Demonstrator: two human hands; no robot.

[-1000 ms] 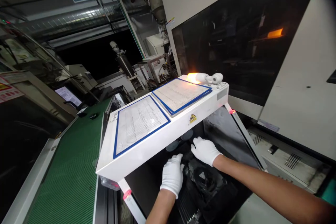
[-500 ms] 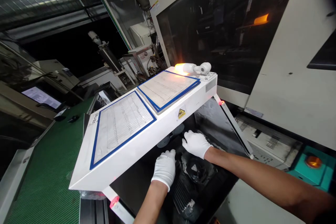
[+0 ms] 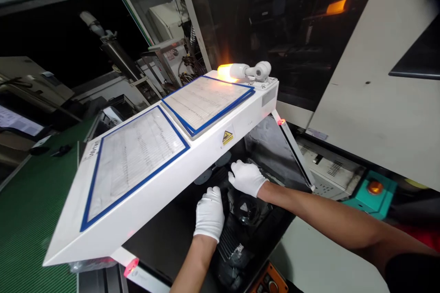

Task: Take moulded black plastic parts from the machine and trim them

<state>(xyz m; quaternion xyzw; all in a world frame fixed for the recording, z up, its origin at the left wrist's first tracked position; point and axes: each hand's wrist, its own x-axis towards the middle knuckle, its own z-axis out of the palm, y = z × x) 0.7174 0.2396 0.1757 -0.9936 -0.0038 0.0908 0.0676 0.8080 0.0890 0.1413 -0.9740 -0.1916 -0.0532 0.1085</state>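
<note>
My left hand, in a white glove, is over the dark interior under a white machine cover. Its fingers are curled, and whatever they hold is hidden. Farther in and to the right, my right hand, gloved alike, is also closed with its fingertips bent down; nothing nameable shows in it. Beneath the hands sit a dark ribbed motor-like part and a black round part with a pale triangle mark. Two grey discs lie just beyond my left hand, by the cover's lower edge.
Blue-framed paper sheets lie on the sloping cover, below a glowing orange lamp. A green belt runs along the left. At right stand a large machine and a teal box. An orange panel shows at the bottom.
The view has shifted, so the cover and both hands appear farther left, and the orange panel shows more fully at the bottom. Both hands stay closed in nearly the same place under the cover.
</note>
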